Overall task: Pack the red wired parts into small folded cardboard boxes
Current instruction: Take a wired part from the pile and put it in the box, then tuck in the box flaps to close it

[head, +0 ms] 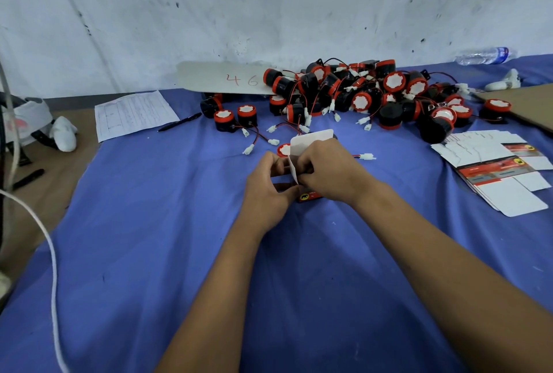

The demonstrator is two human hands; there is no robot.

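1. Both hands are working on one small box (308,163) in the middle of the blue cloth (149,253). The left hand (266,190) is pinched on the box's near-left side, thumb and fingers closed on the card.
2. The right hand (326,172) is curled over the box from the right, fingers closed on a white flap that sticks up between the two hands. A bigger white flap stands open at the far end.
3. The box's red printed face peeks out under the hands, down on the cloth.
4. One red part (283,150) sits just behind the left fingers, touching or nearly touching the box; can't tell if it's partly inside. A white plug (367,156) on a red wire pokes out to the right of the right hand.
5. The big pile (374,94) of red and black parts with tangled wires is further back, against the wall.
6. Two loose parts (235,118) stand left of the pile, upright, their wires trailing toward the box.
7. A stack of flat boxes (502,175) is fanned out on the right, well apart from the hands.
8. On the left: a paper form (134,114) with a pen (179,122) beside it. A card (221,78) with 46 written on it leans at the wall, and a bottle (484,55) lies far right.
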